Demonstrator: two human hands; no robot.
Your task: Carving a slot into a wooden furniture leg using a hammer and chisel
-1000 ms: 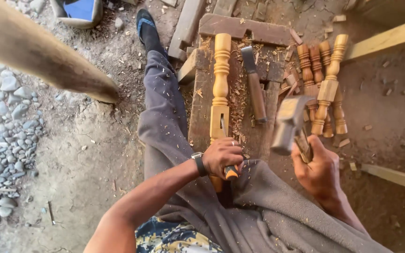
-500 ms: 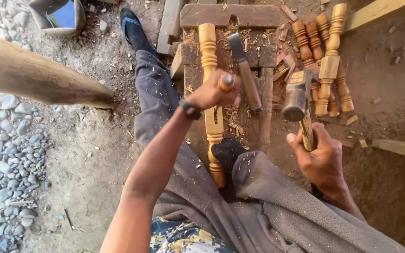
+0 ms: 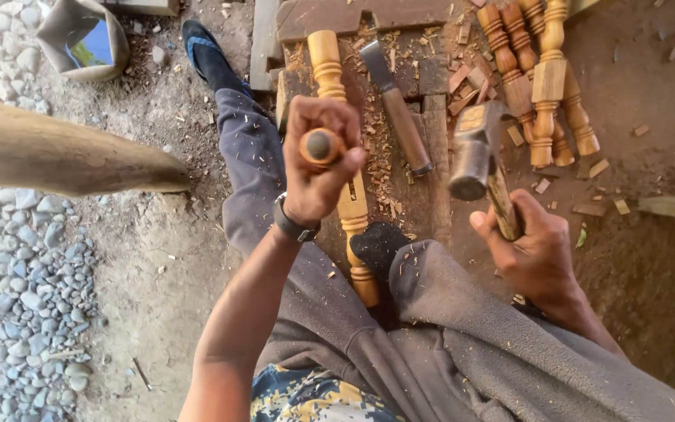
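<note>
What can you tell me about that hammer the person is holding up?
The hammer has a blocky, worn grey metal head with a round striking face and a light wooden handle. The right hand grips the handle low down, fingers wrapped around it, so the head is raised and tilted toward the left hand. It hangs in the air above the chip-strewn plank, touching nothing but that hand.

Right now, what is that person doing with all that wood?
A person sits on the ground carving. The left hand grips a wooden-handled chisel upright over a turned wooden spindle lying on a plank. The right hand holds a hammer raised beside it, not touching the chisel. Another chisel lies among wood chips, and finished spindles are piled to the right.
</note>
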